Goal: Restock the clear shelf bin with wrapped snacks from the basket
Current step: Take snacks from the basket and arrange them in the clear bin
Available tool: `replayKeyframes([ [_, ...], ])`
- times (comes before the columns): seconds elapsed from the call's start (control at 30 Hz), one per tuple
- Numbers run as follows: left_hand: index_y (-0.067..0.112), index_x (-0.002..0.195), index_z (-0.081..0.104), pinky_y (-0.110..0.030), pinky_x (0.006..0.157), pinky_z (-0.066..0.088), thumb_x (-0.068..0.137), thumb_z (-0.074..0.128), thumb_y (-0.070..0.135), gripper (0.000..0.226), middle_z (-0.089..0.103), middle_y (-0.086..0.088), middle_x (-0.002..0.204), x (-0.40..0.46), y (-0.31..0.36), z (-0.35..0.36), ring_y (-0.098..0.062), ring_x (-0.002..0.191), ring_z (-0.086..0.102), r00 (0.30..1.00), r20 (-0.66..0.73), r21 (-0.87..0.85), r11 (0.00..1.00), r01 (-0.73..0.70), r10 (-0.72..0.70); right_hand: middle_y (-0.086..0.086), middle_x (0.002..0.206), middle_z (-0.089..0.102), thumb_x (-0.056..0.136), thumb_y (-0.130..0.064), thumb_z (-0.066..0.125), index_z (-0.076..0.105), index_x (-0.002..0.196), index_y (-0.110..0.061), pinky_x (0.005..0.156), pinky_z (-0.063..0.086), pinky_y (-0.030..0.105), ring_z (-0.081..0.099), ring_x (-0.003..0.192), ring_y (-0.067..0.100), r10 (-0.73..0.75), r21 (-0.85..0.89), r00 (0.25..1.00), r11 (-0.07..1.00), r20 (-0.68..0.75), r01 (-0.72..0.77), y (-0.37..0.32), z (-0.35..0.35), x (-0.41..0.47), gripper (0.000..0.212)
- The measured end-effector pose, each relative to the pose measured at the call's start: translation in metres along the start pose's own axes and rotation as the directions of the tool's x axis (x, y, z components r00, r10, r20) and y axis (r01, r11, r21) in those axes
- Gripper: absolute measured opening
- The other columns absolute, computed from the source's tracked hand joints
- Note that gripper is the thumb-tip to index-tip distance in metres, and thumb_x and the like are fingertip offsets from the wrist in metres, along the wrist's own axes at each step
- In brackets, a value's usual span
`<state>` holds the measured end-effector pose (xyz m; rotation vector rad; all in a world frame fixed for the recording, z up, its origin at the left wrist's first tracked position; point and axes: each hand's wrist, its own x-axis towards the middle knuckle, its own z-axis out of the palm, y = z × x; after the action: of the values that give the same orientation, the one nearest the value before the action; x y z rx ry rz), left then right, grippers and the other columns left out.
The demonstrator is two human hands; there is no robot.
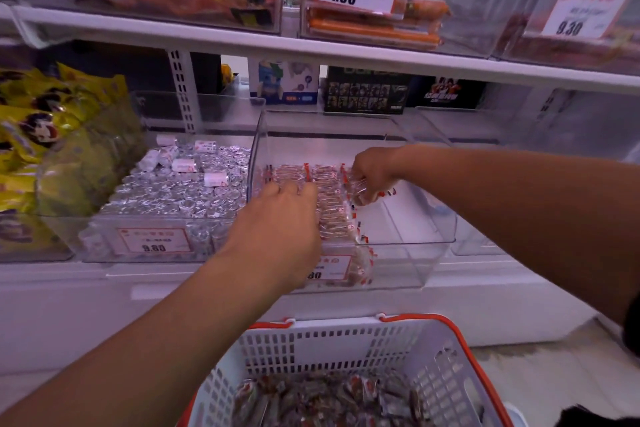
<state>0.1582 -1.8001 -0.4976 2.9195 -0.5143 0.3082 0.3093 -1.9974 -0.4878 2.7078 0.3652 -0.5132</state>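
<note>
Shop shelf, left hand (pixel 280 215) hiding snacks (pixel 332 204)

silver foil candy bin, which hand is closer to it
Left. The left hand reaches into the clear shelf bin right beside the wall it shares with the silver foil candy bin. The right hand holds wrapped snacks farther right, mid-bin.
</note>
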Motion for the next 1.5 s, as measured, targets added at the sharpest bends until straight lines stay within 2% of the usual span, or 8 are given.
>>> replayKeyframes([
  [0.27, 0.019, 0.117, 0.045, -0.038, 0.084, 0.043, 0.101, 0.040, 0.027, 0.019, 0.059, -0.007, 0.120, -0.001, 0.002, 0.003, -0.027, 0.113, 0.051, 0.997, -0.070, 0.027, 0.999, -0.016, 0.018, 0.002, 0.110, 0.065, 0.064, -0.033, 0.090, 0.061, 0.116, -0.017, 0.074, 0.047, 0.029, 0.060, 0.100, 0.024, 0.032, 0.009, 0.987, 0.999, -0.157, -0.031, 0.004, 0.010, 0.003, 0.062],
  [0.67, 0.018, 0.120, 0.047, -0.039, 0.085, 0.043, 0.099, 0.042, 0.024, 0.022, 0.061, -0.007, 0.120, -0.001, 0.007, 0.003, -0.027, 0.111, 0.053, 0.996, -0.084, 0.076, 0.997, -0.015, 0.021, -0.007, 0.074, 0.047, 0.067, -0.034, 0.086, 0.037, 0.069, -0.028, 0.056, 0.036, 0.025, 0.049, 0.067, 0.013, 0.012, 0.027, 0.970, 1.000, -0.243, -0.006, 0.002, 0.023, 0.002, 0.049],
  [1.1, 0.021, 0.093, 0.052, -0.033, 0.064, 0.036, 0.101, 0.041, 0.031, 0.017, 0.061, -0.001, 0.085, -0.002, 0.005, -0.005, -0.020, 0.074, 0.051, 0.955, -0.272, -0.126, 0.979, -0.158, 0.119, 0.006, 0.111, 0.063, 0.082, -0.020, 0.077, 0.060, 0.115, -0.013, 0.085, 0.053, 0.038, 0.061, 0.099, 0.026, 0.073, 0.069, 0.931, 0.996, -0.359, -0.051, -0.008, -0.002, -0.038, 0.037],
  [1.2, 0.024, 0.066, 0.046, -0.030, 0.053, 0.031, 0.089, 0.049, 0.033, 0.025, 0.053, 0.004, 0.058, -0.012, 0.002, -0.015, -0.021, 0.055, 0.050, 0.895, -0.350, -0.169, 0.921, -0.351, 0.277, 0.003, 0.103, 0.069, 0.091, -0.029, 0.065, 0.064, 0.105, -0.021, 0.077, 0.054, 0.039, 0.065, 0.093, 0.027, 0.146, 0.193, 0.712, 0.981, -0.687, -0.015, -0.020, -0.004, -0.088, 0.017],
  [1.3, 0.023, 0.055, 0.034, -0.026, 0.044, 0.033, 0.071, 0.048, 0.034, 0.025, 0.053, -0.001, 0.047, -0.031, 0.001, 0.001, -0.027, 0.046, 0.049, 0.825, -0.290, -0.079, 0.846, -0.527, 0.486, -0.004, 0.065, 0.059, 0.094, -0.028, 0.059, 0.061, 0.082, -0.021, 0.055, 0.043, 0.031, 0.055, 0.061, 0.017, 0.311, 0.314, 0.053, 0.918, -0.949, 0.242, -0.048, 0.053, -0.144, 0.013],
  [1.33, 0.022, 0.054, 0.036, -0.026, 0.044, 0.033, 0.071, 0.049, 0.033, 0.024, 0.054, -0.003, 0.049, -0.039, 0.005, 0.016, -0.028, 0.047, 0.051, 0.831, -0.181, -0.045, 0.840, -0.541, 0.526, -0.003, 0.059, 0.054, 0.095, -0.027, 0.057, 0.060, 0.078, -0.020, 0.053, 0.038, 0.031, 0.050, 0.055, 0.015, 0.376, 0.346, -0.037, 0.883, -0.926, 0.317, -0.063, 0.083, -0.156, 0.018],
  [1.4, 0.019, 0.059, 0.046, -0.029, 0.050, 0.034, 0.077, 0.053, 0.033, 0.024, 0.060, -0.006, 0.062, -0.059, 0.012, 0.057, -0.030, 0.060, 0.058, 0.858, 0.191, 0.003, 0.874, -0.486, 0.477, 0.002, 0.058, 0.056, 0.097, -0.029, 0.055, 0.060, 0.073, -0.017, 0.052, 0.039, 0.033, 0.053, 0.054, 0.020, 0.431, 0.465, 0.174, 0.808, -0.885, 0.362, -0.097, 0.145, -0.158, 0.027],
  [1.5, 0.018, 0.098, 0.068, -0.034, 0.073, 0.048, 0.092, 0.053, 0.043, 0.030, 0.069, -0.011, 0.106, -0.105, 0.009, 0.132, -0.032, 0.097, 0.065, 0.700, 0.703, 0.061, 0.970, -0.236, 0.126, 0.008, 0.087, 0.070, 0.093, -0.041, 0.060, 0.068, 0.091, -0.017, 0.070, 0.052, 0.035, 0.067, 0.084, 0.029, 0.096, 0.640, 0.939, 0.754, -0.330, 0.148, -0.143, 0.250, -0.134, 0.025],
])
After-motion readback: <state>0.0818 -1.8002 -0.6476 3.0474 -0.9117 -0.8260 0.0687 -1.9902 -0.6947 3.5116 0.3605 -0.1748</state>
